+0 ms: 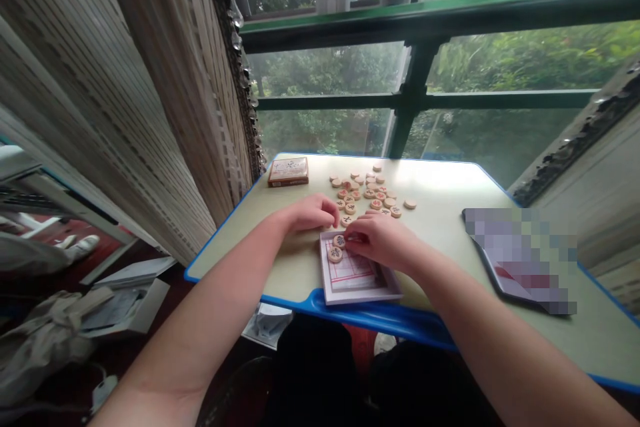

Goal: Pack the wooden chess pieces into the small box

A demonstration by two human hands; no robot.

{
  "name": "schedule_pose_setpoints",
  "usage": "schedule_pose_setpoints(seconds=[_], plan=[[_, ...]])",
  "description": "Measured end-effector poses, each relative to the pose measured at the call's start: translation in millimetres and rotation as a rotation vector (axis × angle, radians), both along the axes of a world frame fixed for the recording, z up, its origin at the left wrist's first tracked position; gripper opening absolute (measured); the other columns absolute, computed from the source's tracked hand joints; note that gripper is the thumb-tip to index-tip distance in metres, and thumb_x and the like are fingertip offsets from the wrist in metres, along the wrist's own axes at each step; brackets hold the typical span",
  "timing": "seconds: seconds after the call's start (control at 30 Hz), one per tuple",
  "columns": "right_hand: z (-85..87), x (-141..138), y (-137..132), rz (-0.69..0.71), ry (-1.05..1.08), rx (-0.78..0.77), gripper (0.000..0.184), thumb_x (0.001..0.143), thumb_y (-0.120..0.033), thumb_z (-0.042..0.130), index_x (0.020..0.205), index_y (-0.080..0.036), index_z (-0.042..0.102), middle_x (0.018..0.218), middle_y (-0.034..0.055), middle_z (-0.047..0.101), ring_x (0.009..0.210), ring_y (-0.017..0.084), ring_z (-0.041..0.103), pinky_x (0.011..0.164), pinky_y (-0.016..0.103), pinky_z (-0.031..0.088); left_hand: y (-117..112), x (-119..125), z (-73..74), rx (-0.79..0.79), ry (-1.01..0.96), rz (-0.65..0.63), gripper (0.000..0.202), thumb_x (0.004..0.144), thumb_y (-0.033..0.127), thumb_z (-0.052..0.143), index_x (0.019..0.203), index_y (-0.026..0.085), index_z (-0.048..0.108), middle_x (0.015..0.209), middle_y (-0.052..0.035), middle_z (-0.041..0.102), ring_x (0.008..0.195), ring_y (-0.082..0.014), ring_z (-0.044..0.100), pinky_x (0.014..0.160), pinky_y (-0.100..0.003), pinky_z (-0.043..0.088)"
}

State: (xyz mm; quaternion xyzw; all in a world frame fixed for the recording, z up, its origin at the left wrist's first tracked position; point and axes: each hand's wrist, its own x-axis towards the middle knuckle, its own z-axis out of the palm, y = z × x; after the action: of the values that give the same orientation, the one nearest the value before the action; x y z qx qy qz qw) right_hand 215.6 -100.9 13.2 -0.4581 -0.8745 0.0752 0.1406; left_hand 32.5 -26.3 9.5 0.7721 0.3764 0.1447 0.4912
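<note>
forearms [220,293] extend — right hand [383,239] half-curled beside discs [335,255]

The one view looks from the wearer's head, forward and down across most of the counter [440,180] — near enough that both arms run in from below, the left hand [316,211] and right hand [384,238] around mid-frame — with the window [330,70] facing it beyond.

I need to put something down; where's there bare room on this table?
Bare tabletop lies between the round pieces and flat device, and between the box and left forearm. Pieces crowd the space beyond the white tray, around the left hand and right hand.
</note>
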Motion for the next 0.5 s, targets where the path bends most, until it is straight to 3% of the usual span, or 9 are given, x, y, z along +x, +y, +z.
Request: schedule_pose_setpoints(seconds=[0.13,0.37,0.5], plan=[[0.0,-0.4,0.7,-0.011,-0.011,-0.014,0.014,0.078,-0.025,0.061,0.084,-0.02,0.073,0.077,0.0052,0.069,0.075,0.017,0.057,0.065,0.025,0.039,2.1,-0.6,-0.2,0.014,-0.013,0.078,0.011,0.05,0.016,0.05,0.051,0.012,0.059,0.041,0.004,0.044,0.045,-0.0077,0.036,0.044,-0.021,0.025],[0.0,1.9,2.3,-0.062,-0.063,-0.039,0.017,0.077,-0.021,0.058,0.086,-0.023,0.072,0.082,0.0041,0.07,0.074,0.016,0.058,0.065,0.024,0.04,2.9,-6.5,5.2,0.051,-0.096,0.159,0.019,0.049,0.015,0.049,0.059,0.011,0.065,0.049,0.0021,0.053,0.05,-0.0082,0.043,0.047,-0.019,0.03],[5.3,3.7,0.3,-0.111,-0.066,-0.066,0.018,0.079,-0.022,0.055,0.085,-0.022,0.072,0.079,0.0048,0.069,0.07,0.015,0.058,0.063,0.023,0.039,2.4,-6.6,2.0,0.033,-0.022,0.122,0.021,0.051,0.017,0.05,0.061,0.011,0.067,0.05,0.0021,0.054,0.05,-0.0084,0.043,0.048,-0.02,0.032]])
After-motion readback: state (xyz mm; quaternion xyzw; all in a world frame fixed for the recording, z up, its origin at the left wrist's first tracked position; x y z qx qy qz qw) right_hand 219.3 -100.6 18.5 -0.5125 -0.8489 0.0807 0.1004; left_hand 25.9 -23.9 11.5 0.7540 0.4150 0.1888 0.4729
